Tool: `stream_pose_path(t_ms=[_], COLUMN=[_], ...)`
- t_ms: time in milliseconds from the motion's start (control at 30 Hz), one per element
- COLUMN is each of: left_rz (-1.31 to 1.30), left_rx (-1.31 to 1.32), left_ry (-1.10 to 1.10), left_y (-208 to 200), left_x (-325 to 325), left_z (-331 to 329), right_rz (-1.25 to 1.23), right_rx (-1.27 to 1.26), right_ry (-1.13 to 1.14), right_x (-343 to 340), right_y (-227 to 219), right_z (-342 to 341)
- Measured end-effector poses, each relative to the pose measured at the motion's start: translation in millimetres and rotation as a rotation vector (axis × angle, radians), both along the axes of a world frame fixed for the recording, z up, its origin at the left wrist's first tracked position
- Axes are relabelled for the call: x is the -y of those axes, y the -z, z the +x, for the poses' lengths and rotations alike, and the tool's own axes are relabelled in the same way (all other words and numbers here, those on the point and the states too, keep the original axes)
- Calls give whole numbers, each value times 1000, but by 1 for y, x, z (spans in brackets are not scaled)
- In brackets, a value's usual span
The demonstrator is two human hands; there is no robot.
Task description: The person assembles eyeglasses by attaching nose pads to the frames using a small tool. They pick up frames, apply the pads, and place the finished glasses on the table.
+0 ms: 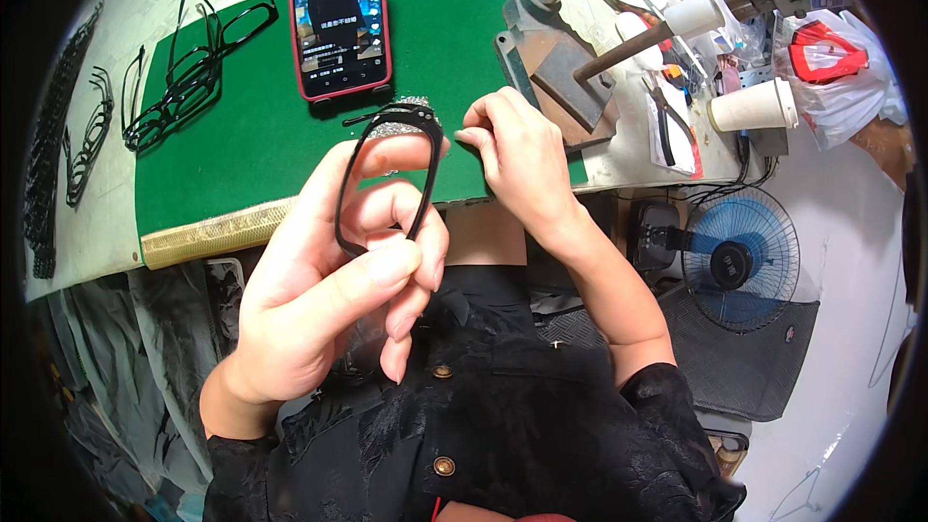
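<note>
My left hand [329, 280] is raised in front of the table edge, with its thumb and fingers closed on a black eyeglass frame [343, 193]. The frame is held up on end, its rim side toward the table. Behind it, a heap of tiny silvery metal pieces [414, 100] lies on the green mat [232, 155], partly hidden by the frame and fingers. To the right, my right hand [522, 155] rests at the mat's front edge. Its thumb and forefinger are pinched together; anything between them is too small to make out.
A phone [389, 29] in a red case stands at the mat's back. Black eyeglass frames [184, 97] lie to the left. A metal hand press [570, 87] is at the right, near pliers [662, 121] and a paper cup [749, 108]. A fan [730, 261] stands below the table's right end.
</note>
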State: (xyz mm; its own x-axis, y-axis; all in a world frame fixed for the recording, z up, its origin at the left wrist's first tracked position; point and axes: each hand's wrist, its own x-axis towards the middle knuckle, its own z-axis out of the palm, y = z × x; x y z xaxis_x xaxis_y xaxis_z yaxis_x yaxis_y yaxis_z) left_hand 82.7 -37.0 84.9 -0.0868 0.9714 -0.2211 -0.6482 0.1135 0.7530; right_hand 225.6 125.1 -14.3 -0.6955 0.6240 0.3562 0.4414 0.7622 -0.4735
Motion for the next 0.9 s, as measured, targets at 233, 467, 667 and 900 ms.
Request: stream_pose_path(t_ms=[233, 467, 667, 900], left_rz=[73, 108, 102, 94], left_rx=[43, 77, 115, 84], left_ry=[101, 249, 305, 345], left_y=[3, 7, 8, 10], left_x=[-1, -9, -17, -19], left_z=[-2, 8, 23, 30], right_rz=[113, 31, -575, -135], right_rx=[122, 85, -641, -583], right_ry=[36, -26, -446, -332], right_x=[3, -7, -12, -1], right_y=[-5, -17, -64, -67], right_z=[-7, -6, 23, 33])
